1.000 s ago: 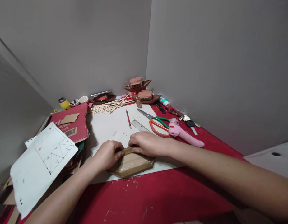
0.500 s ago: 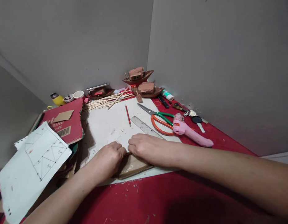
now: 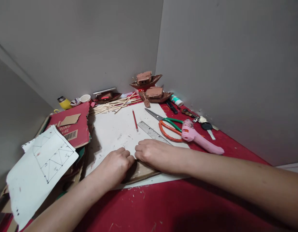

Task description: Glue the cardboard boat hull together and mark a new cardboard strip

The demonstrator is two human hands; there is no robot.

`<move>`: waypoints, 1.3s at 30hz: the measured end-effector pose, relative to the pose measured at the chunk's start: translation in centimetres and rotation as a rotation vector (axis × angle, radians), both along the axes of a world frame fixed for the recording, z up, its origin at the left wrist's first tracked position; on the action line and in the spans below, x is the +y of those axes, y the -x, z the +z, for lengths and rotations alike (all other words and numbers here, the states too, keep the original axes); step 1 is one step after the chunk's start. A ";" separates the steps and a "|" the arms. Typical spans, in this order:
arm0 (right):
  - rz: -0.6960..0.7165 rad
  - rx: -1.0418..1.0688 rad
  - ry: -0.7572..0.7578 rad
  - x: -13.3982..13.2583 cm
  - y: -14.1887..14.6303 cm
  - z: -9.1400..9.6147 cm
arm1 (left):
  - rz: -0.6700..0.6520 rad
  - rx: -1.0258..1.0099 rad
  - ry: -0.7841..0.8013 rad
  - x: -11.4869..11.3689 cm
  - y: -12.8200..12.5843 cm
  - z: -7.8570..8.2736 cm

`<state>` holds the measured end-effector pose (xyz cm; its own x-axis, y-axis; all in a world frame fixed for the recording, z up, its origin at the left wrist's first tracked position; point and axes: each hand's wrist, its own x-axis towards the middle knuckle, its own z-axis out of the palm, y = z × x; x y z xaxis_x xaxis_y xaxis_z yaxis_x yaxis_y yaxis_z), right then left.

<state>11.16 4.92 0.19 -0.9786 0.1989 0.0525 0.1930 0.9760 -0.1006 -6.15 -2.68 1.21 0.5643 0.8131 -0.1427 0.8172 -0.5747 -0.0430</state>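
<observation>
A brown piece of cardboard [image 3: 141, 171] lies low on the white sheet [image 3: 107, 129], near its front edge. My left hand [image 3: 120, 164] is closed on the cardboard's left and far side, fingers curled under and mostly hidden. My right hand [image 3: 155, 154] is closed along its far edge, knuckles up, close beside the left. Just beyond the right hand lies a steel ruler [image 3: 152, 131]. A red pencil [image 3: 135, 120] rests farther back on the sheet. Scissors [image 3: 168, 124] with green and orange handles lie to the right, against a pink glue gun [image 3: 199, 138].
Thin wooden sticks [image 3: 112, 105] and model boats [image 3: 155, 93] stand at the back. On the left, a paper with a drawn truss [image 3: 42, 161] overlaps a red cardboard box piece [image 3: 79, 122]. Keys [image 3: 207, 125] lie along the right wall. The tablecloth [image 3: 149, 209] is red.
The whole view has shifted slightly, so things appear a little farther right. Both hands keep their hold on the cardboard, with hardly any movement.
</observation>
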 end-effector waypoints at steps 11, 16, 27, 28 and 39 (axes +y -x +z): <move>-0.196 0.059 0.198 1.7 -0.7 0.1 | 0.154 -0.646 -0.378 -2.4 4.1 1.1; -0.250 0.138 0.176 1.2 -1.1 1.0 | -0.038 -0.508 -0.379 -4.4 2.5 -0.3; -0.230 -0.002 0.258 -3.4 -2.5 1.0 | -0.007 -0.438 -0.204 -4.0 1.7 -2.8; -0.232 -0.009 0.260 -3.4 -2.4 0.7 | 0.009 -0.450 -0.181 -4.0 1.7 -2.8; -0.209 -0.055 0.280 -2.5 -2.2 0.2 | 0.131 -0.583 0.061 -2.6 1.7 -2.2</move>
